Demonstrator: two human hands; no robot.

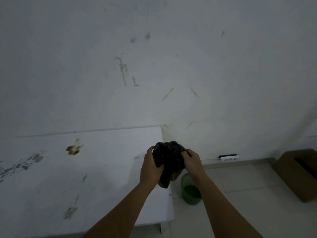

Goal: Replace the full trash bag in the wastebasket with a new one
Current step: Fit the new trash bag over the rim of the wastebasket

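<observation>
A crumpled black trash bag (169, 162) is gripped by the left hand (151, 166) and right hand (193, 160) – held above the green wastebasket (190, 190), which looks unlined. Apparently the new bag is being opened; next, its mouth must be found and spread over the rim.

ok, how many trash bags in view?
1: a black bag gripped by the left hand and right hand above the green wastebasket. None visible inside it.

Trash bag (169, 162): black plastic, crumpled into a bunch, held in the air above the table's right edge. Wastebasket (190, 190): green, translucent, round, upright on the tiled floor, unlined.
</observation>
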